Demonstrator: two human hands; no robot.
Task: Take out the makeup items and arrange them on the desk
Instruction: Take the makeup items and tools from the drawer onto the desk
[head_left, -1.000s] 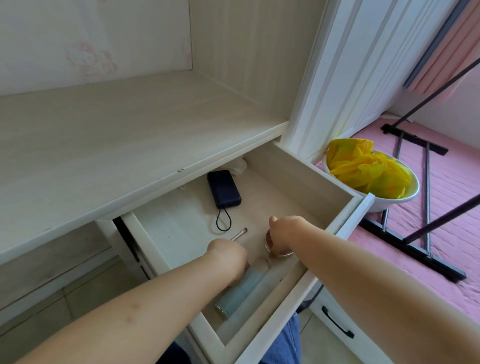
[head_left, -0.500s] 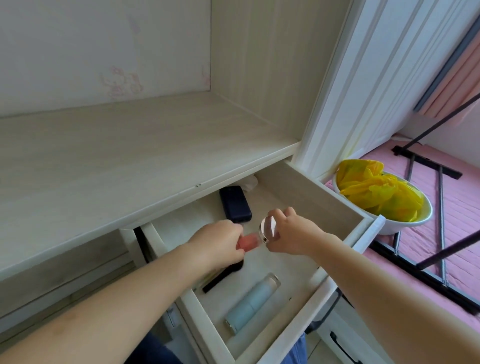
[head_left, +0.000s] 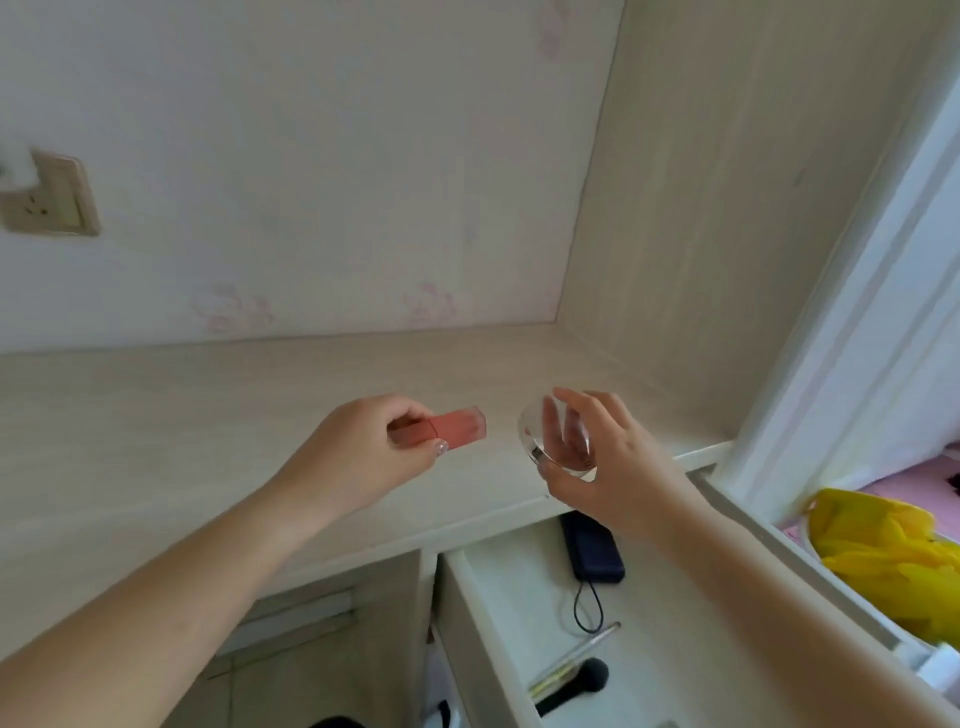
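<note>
My left hand grips a small coral-pink tube and holds it level above the pale wooden desk. My right hand holds a round clear compact by its rim, fingers curled round it, tilted on edge over the desk's front right part. Both items hang in the air, a short gap apart. Below, the open drawer still holds a black makeup brush and a thin pencil-like stick.
A dark blue power bank with a black loop cord lies in the drawer's back. A white bowl with yellow cloth sits on the right. A wall socket is at the far left. A wooden side panel bounds the desk's right end.
Both hands have lifted out of the drawer and moved up over the desk, carrying the pink tube and the clear compact. The view has tilted up toward the wall.
</note>
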